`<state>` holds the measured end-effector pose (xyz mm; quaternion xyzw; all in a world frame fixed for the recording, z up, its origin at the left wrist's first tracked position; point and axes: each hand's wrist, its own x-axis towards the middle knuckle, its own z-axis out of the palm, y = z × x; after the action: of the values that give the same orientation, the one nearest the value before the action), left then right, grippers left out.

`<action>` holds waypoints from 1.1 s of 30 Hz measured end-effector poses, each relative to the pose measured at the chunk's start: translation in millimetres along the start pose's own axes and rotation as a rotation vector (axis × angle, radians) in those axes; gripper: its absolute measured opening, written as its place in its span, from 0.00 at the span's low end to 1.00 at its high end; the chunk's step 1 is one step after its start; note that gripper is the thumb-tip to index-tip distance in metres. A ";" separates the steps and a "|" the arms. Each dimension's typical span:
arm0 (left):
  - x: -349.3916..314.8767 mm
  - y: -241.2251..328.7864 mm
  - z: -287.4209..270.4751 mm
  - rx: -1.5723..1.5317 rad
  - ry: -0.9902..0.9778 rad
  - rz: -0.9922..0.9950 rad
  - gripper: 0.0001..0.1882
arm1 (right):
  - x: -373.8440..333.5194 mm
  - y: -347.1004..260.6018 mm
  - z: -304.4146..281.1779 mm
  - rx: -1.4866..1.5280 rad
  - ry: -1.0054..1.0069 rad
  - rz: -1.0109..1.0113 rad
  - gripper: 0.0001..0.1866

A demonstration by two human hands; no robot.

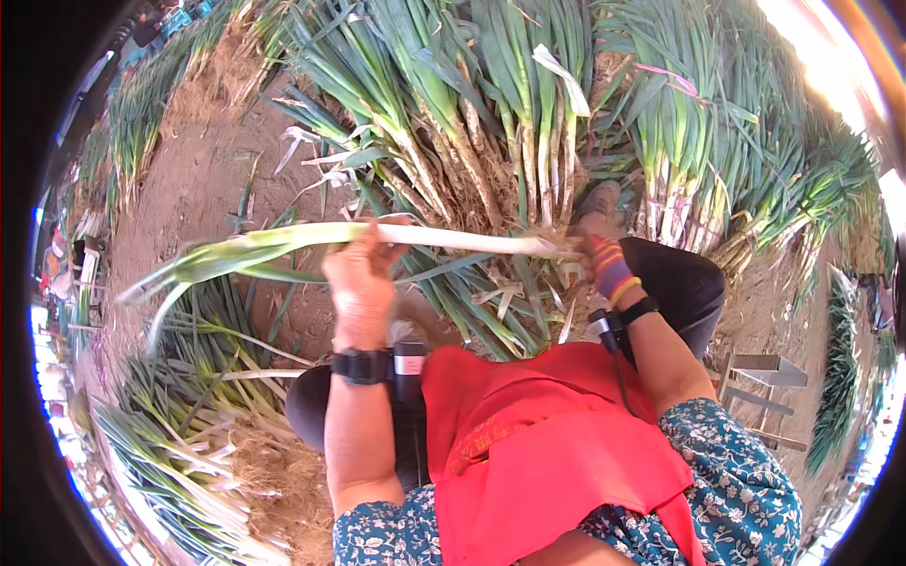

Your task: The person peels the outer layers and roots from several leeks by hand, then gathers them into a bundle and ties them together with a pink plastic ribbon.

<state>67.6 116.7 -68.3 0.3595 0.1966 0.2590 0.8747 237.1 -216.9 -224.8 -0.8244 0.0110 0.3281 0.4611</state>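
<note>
Head view: at the center of the frame you hold 1 long green onion level across your body. Your bare left hand is closed around its pale stalk, and your right hand, in a striped glove, is closed on the root end at center right. Its green leaves trail toward the left edge. Across the top of the frame lies a pile of green onions on bare soil. At lower left, more onions lie beside your red apron.

Heaped green onions, red apron
</note>
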 end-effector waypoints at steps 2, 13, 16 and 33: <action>-6.3 -10.9 1.3 0.076 0.018 -0.037 0.05 | 17.8 32.9 17.6 -0.443 0.202 -0.284 0.14; -12.0 61.8 -32.8 0.172 0.034 0.091 0.09 | -14.8 53.3 -10.1 -0.913 0.263 -0.426 0.15; -7.3 44.0 -34.4 0.104 0.117 0.101 0.08 | -26.4 5.1 12.9 -0.589 -0.007 -0.377 0.17; -37.8 71.1 -15.6 0.130 0.167 0.299 0.09 | -113.8 -123.1 86.5 -0.860 0.154 -1.237 0.09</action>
<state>7.4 145.6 -20.7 0.4177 0.2291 0.4017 0.7821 141.3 -112.2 -100.5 -0.8080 -0.5504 -0.0737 0.1969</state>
